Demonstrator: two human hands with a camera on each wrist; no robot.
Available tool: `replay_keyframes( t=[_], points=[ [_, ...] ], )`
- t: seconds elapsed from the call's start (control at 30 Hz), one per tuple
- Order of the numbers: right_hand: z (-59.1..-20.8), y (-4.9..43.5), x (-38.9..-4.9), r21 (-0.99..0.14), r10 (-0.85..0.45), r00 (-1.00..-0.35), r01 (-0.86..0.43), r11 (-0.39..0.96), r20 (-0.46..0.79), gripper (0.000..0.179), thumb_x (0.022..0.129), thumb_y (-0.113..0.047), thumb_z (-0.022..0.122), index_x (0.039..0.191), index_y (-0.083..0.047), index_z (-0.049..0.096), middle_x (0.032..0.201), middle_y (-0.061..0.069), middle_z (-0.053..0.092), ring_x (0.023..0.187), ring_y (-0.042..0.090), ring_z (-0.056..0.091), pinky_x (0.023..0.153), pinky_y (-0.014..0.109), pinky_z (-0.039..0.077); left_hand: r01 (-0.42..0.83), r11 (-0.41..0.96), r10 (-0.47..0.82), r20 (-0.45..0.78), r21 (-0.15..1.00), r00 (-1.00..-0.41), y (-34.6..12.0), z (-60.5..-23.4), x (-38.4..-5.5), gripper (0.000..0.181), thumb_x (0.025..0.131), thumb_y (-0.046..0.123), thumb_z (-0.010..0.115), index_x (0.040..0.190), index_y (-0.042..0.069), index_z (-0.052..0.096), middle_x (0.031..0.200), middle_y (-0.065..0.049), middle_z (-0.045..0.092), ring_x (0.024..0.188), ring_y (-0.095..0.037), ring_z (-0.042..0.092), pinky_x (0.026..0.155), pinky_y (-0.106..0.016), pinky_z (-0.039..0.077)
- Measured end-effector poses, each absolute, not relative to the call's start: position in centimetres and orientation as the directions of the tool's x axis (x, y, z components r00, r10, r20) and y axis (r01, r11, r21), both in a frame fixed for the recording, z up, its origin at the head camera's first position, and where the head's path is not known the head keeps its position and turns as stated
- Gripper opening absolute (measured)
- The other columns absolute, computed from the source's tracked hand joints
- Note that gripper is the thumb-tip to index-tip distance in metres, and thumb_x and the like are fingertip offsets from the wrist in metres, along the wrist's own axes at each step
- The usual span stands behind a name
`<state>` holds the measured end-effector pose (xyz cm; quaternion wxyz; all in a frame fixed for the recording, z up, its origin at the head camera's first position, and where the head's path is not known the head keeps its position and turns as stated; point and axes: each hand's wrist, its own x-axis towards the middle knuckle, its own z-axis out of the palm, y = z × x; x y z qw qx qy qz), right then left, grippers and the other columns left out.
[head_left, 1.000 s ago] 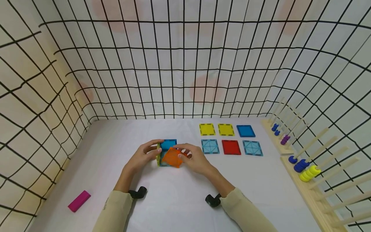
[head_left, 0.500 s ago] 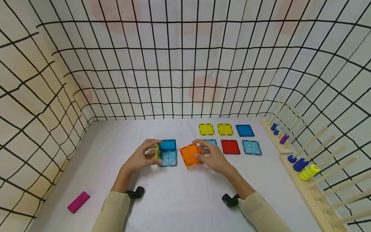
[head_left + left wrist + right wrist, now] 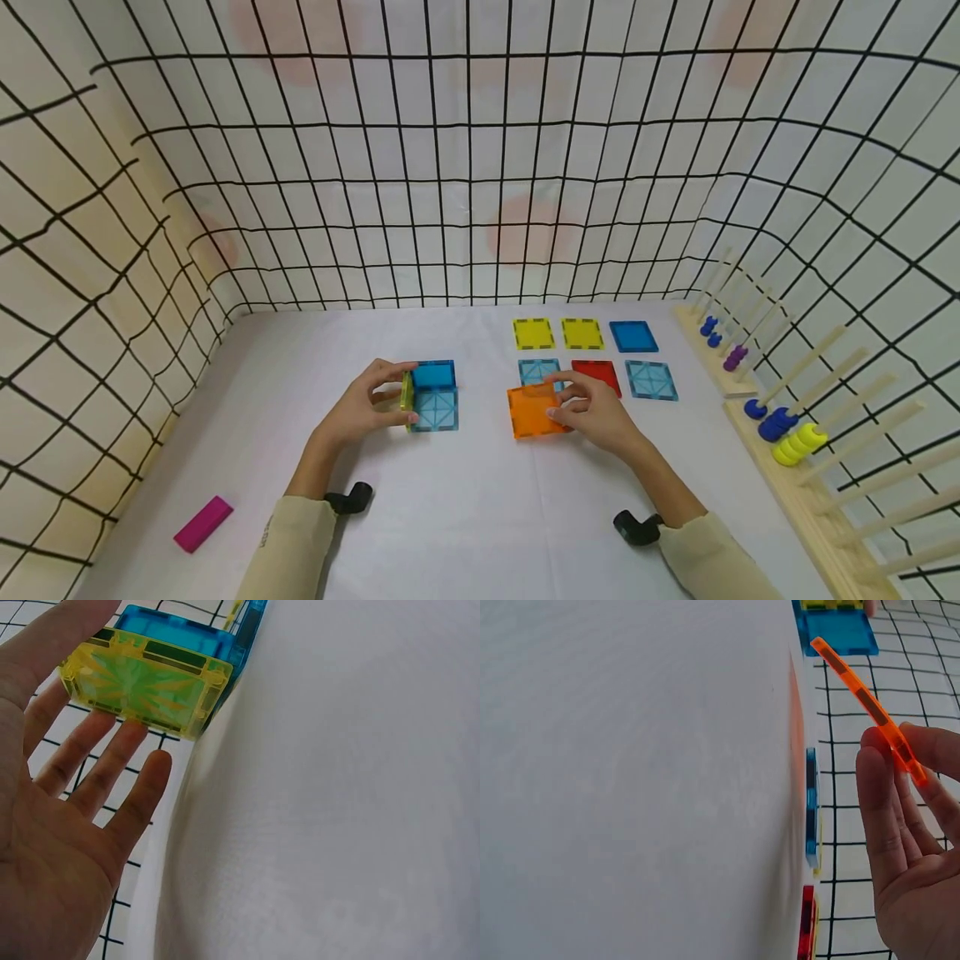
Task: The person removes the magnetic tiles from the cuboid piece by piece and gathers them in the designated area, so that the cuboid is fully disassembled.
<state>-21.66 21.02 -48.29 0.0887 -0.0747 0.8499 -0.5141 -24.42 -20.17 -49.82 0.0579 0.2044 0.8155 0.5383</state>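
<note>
My right hand [image 3: 596, 414] pinches an orange square magnetic tile [image 3: 534, 412] near its right edge. In the right wrist view the tile [image 3: 870, 701] shows edge-on, above the white tabletop. At the middle of the table, my left hand [image 3: 365, 406] grips an upright yellow tile [image 3: 407, 400] by its two side edges, thumb at the near one. The yellow tile [image 3: 142, 682] stands along the left side of a light blue tile [image 3: 437, 410] lying flat. Behind that, a darker blue tile [image 3: 433, 374] stands upright at its back edge.
Loose tiles lie in two rows: two yellow tiles [image 3: 533, 334] and a blue tile [image 3: 633, 337] behind, light blue tiles [image 3: 652, 381] and a partly covered red tile [image 3: 600, 373] in front. Wooden peg boards [image 3: 780, 467] line the right side. A magenta block [image 3: 203, 524] lies front left.
The orange tile has moved right, in my right hand, from over the joined tiles to in front of the light blue and red ones. My left hand has stayed at the yellow tile.
</note>
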Motion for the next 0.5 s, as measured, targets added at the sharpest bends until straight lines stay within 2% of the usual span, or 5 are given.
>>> replay_keyframes(
  t=[0.23, 0.5],
  points=[
    [-49.0, 22.8, -21.4, -0.89, -0.223, -0.971, -0.023, 0.455, -0.09, 0.042, 0.091, -0.021, 0.08, 0.13, -0.02, 0.064, 0.102, 0.014, 0.066, 0.075, 0.025, 0.071, 0.069, 0.031, 0.063, 0.275, 0.346, 0.397, 0.126, 0.897, -0.909, -20.1, -49.9, -24.4, 0.077, 0.079, 0.025, 0.091, 0.148, 0.026, 0.056, 0.127, -0.005, 0.051, 0.137, -0.03, 0.048, 0.114, -0.06, 0.043],
    [-49.2, 23.4, -21.1, -0.872, -0.202, -0.962, 0.064, 0.485, -0.182, 0.04, 0.092, -0.019, 0.079, 0.13, -0.017, 0.067, 0.1, 0.015, 0.066, 0.065, 0.028, 0.07, 0.066, 0.033, 0.063, 0.267, 0.364, 0.387, 0.116, 0.892, -0.915, -20.1, -49.7, -24.4, 0.076, 0.08, 0.026, 0.09, 0.147, 0.028, 0.056, 0.128, -0.003, 0.051, 0.138, -0.031, 0.049, 0.113, -0.06, 0.044]
  ],
)
